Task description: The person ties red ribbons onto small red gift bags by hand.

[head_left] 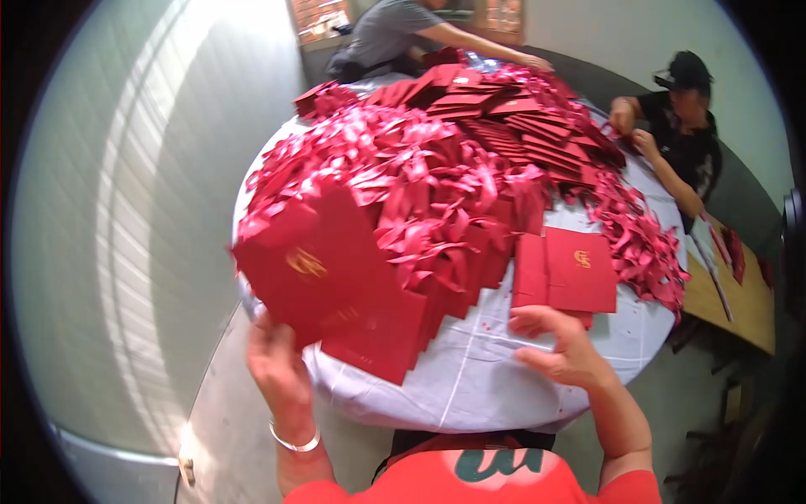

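My left hand (281,361) grips the lower edge of a flat red gift bag (327,265) with a gold emblem, lifted in front of a row of similar bags. That row of red bags (382,340) stands at the table's near left, topped by tangled pink ribbons (420,181). On the right, my right hand (558,344) hovers at the near edge of a small stack of red bags (579,269). Its thumb and fingers are apart, with nothing between them.
A round table with a white cloth (470,370) carries everything. Farther back lie piled red bags (520,126); loose ribbons (642,244) heap at the right. One person in grey (390,38) reaches across the far side; another in black (684,139) works at the right. A wooden table (747,302) stands beyond.
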Demonstrator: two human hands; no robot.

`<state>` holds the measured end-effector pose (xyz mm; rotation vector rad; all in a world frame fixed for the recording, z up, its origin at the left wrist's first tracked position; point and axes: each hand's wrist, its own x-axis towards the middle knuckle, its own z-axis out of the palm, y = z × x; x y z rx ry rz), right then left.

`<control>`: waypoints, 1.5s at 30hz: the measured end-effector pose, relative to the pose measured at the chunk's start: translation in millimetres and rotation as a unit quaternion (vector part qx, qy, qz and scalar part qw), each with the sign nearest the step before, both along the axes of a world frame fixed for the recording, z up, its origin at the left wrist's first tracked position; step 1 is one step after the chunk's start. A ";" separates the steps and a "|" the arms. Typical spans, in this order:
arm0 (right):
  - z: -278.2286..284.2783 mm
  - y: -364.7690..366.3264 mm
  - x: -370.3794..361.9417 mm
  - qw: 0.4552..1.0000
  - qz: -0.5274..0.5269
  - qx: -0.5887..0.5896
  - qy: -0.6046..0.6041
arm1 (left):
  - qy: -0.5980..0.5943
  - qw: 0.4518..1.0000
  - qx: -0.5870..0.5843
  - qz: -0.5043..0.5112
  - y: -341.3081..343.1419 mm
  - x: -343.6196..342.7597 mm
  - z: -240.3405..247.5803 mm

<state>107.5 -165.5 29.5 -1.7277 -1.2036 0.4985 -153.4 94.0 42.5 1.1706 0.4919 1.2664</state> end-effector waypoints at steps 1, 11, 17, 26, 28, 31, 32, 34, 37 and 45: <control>-1.1 -3.8 5.9 1.000 -0.015 -0.001 0.015 | -0.016 0.998 0.017 0.064 15.5 -4.0 8.8; -33.2 -5.8 28.2 0.986 -0.042 0.042 0.155 | 0.099 0.990 0.023 0.100 180.7 -39.4 -45.9; -34.1 -5.2 24.5 0.987 -0.036 0.035 0.153 | 0.301 0.948 0.081 0.056 207.8 13.3 -67.7; -29.1 -7.3 21.7 0.990 -0.060 0.029 0.123 | 0.416 0.844 0.286 0.183 189.7 26.6 -94.5; -29.2 -8.4 24.1 0.990 -0.080 0.041 0.108 | 0.504 0.813 0.236 0.170 170.2 29.9 -81.5; -30.7 -3.6 25.3 0.989 -0.061 0.078 0.109 | 0.458 0.859 0.199 0.113 137.5 11.3 -69.4; -28.7 -5.4 25.7 0.987 -0.067 0.098 0.109 | 0.494 0.851 0.157 0.083 105.9 24.2 -44.4; -26.6 -5.7 23.5 0.982 -0.060 0.143 0.106 | 0.448 0.876 0.176 0.025 113.4 9.6 -64.0; -30.4 -14.4 25.4 0.974 -0.082 0.187 0.100 | 0.450 0.864 0.226 0.003 108.4 19.2 -67.9; -32.3 -19.0 28.5 0.961 -0.132 0.237 0.060 | 0.453 0.857 0.242 0.047 135.9 20.7 -75.6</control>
